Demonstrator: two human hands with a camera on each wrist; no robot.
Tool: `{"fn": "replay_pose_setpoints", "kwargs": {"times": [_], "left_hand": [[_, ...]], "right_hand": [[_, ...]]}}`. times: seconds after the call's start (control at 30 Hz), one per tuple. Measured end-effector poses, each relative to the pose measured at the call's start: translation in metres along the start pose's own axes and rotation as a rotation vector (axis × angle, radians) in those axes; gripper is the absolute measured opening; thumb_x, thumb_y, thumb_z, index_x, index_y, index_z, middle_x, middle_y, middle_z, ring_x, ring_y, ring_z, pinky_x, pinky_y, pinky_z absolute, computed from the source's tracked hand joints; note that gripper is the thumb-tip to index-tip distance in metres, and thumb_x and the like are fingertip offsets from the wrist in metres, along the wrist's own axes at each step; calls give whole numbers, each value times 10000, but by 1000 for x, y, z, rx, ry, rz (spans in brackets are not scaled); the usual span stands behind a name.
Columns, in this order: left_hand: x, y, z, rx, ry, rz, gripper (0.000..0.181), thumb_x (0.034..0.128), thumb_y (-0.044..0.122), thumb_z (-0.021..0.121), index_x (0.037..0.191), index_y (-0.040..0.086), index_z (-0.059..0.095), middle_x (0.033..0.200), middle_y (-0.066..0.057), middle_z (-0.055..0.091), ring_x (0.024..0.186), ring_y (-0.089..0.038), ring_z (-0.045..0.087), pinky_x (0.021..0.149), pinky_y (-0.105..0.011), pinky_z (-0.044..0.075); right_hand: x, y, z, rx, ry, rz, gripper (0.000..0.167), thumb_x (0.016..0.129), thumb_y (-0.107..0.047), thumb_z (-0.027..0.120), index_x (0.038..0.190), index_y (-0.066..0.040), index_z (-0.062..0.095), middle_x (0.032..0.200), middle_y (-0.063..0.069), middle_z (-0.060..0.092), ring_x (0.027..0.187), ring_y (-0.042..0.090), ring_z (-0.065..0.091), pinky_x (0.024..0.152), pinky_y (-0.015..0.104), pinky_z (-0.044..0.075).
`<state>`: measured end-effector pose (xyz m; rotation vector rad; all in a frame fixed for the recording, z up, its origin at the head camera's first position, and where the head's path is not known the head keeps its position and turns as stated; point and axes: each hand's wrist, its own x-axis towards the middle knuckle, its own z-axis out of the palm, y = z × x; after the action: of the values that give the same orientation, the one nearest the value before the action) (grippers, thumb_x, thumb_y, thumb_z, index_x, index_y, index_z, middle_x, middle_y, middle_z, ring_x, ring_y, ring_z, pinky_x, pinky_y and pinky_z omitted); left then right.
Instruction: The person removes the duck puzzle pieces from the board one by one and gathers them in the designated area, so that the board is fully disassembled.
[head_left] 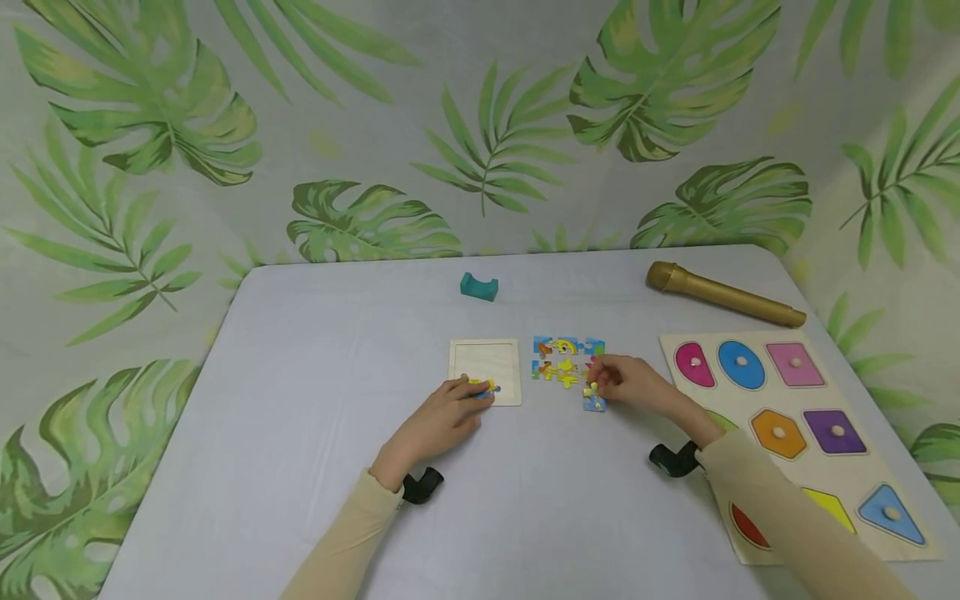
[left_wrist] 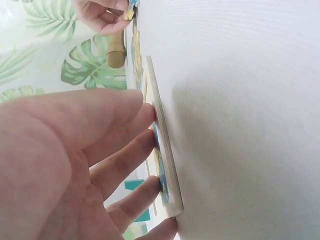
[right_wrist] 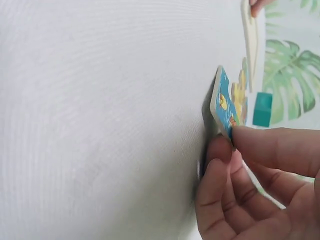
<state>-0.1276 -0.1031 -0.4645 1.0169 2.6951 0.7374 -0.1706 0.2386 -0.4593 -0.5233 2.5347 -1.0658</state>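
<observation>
My left hand (head_left: 442, 419) rests its fingertips on the shallow wooden puzzle tray (head_left: 483, 353), over blue and yellow puzzle pieces (left_wrist: 160, 165) lying in its near part. In the left wrist view its fingers are nearly straight, and they partly cover those pieces. To the right, my right hand (head_left: 633, 385) pinches a blue corner puzzle piece (right_wrist: 223, 100) between thumb and fingers. That piece is tilted up off the table in the right wrist view. Several loose puzzle pieces (head_left: 566, 346) lie in rows between the tray and my right hand.
A teal curved block (head_left: 479, 288) sits behind the tray. The gold microphone (head_left: 720, 293) lies at the back right. Beside my right forearm is a shape board (head_left: 795, 421) with knobbed pieces, partly under the sleeve. A leaf-print cloth (head_left: 487, 150) hangs behind the table.
</observation>
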Motion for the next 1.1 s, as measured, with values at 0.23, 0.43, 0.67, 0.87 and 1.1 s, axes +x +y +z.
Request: {"fn": "replay_pose_setpoints", "kwargs": {"times": [0.23,0.43,0.67,0.87,1.1], "left_hand": [[-1,-2,0,4,-1,25,379,969,147,566,1330,33,563,1434,-127,444,1346,-414,305,1095,-496,243],[-5,-6,0,-10,15,44,367,963,137,571,1314,31,577,1432,-143,438,1357,-400,293,1092,-503,244],[-11,-13,-4,-6,24,19,338,939,119,610,1267,35,622,1426,-159,438,1348,-373,322,1073,-510,276],[-12,-16,-5,-6,14,26,332,941,119,608,1263,43,629,1428,-161,436,1337,-362,347,1066,-496,299],[-12,-16,-5,-36,3,-12,333,948,116,599,1276,69,626,1433,-186,409,1290,-367,399,1043,-484,337]], "right_hand": [[0,-8,6,-146,60,12,122,818,57,642,895,-27,602,717,9,493,696,175,460,592,263,401],[0,-17,8,-205,79,-5,122,814,66,639,896,-21,616,713,11,503,679,171,457,584,270,405],[15,-36,17,-65,78,-134,134,821,74,648,929,-5,635,810,18,593,758,167,530,661,273,474],[42,-56,40,-2,34,-212,158,823,72,656,950,-22,643,854,23,620,779,144,551,723,280,483],[61,-79,65,75,-26,-223,197,806,74,614,991,10,638,949,99,643,811,166,566,742,296,494]]}}
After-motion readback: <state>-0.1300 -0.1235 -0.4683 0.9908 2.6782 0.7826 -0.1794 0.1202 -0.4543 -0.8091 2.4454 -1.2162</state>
